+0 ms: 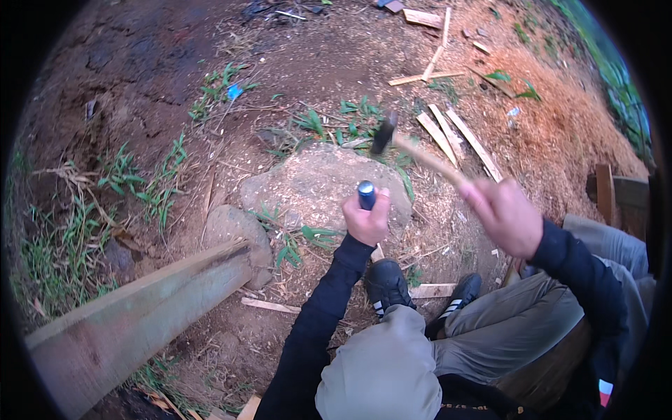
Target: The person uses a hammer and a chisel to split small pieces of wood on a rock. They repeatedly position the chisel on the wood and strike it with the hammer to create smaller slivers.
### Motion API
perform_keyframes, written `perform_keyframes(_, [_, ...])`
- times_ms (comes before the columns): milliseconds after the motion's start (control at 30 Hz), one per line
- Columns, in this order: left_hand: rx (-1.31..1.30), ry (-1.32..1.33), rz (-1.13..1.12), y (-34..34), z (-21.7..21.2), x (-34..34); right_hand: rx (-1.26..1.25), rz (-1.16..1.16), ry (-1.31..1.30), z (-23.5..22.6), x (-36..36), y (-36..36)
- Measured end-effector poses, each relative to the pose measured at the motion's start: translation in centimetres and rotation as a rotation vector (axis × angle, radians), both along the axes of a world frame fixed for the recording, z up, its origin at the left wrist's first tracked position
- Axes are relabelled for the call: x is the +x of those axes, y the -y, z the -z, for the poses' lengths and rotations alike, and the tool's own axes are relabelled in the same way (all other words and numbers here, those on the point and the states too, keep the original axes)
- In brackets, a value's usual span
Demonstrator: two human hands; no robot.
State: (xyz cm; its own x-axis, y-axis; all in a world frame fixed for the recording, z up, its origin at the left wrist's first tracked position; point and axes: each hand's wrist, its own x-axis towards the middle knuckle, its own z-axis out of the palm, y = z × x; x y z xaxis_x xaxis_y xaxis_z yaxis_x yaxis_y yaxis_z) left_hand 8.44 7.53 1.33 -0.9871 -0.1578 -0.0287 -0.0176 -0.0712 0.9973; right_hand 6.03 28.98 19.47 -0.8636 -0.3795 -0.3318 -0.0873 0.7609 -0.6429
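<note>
My left hand [367, 225] is closed around an upright dark blue rod [366, 196] with a shiny, flat top end, like a chisel or punch handle. Its lower end is hidden beneath the fist, which is over a broad flat stone [301, 178]. My right hand [512, 218] grips a hammer [435, 162] by its pale wooden handle. The dark hammer head is raised up and to the left, beyond the rod and apart from it. Slight motion blur softens the hammer and right hand.
A thick wooden beam [147, 304] slants in from the lower left, its end by a smaller stone [234, 227]. Wood strips [476, 143] and a sawdust heap [560, 126] are at right. My shoes [386, 283] are just below the flat stone. Grass [70, 259] grows at left.
</note>
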Motion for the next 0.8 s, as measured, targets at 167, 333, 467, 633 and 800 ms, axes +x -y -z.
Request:
perform_keyframes(167, [-0.015,0.002,0.022,0.5,1.7,-0.4,-0.167,0.248,-0.068,-0.8,0.0,0.0])
perform_keyframes(333, [-0.055,0.019,-0.084,-0.5,0.7,-0.7,-0.103,0.003,-0.033,1.3,1.7,-0.4])
perform_keyframes(467, [-0.115,0.004,-0.091,-0.5,0.6,-0.8,-0.098,-0.032,-0.068,1.0,0.3,-0.4])
perform_keyframes(633, [-0.153,0.01,-0.122,0.2,1.2,-0.7,-0.175,0.093,-0.083,-1.8,-2.3,1.2])
perform_keyframes(800, [-0.201,0.0,-0.183,-0.5,0.5,-1.2,0.017,-0.147,-0.016,0.4,-2.5,-0.2])
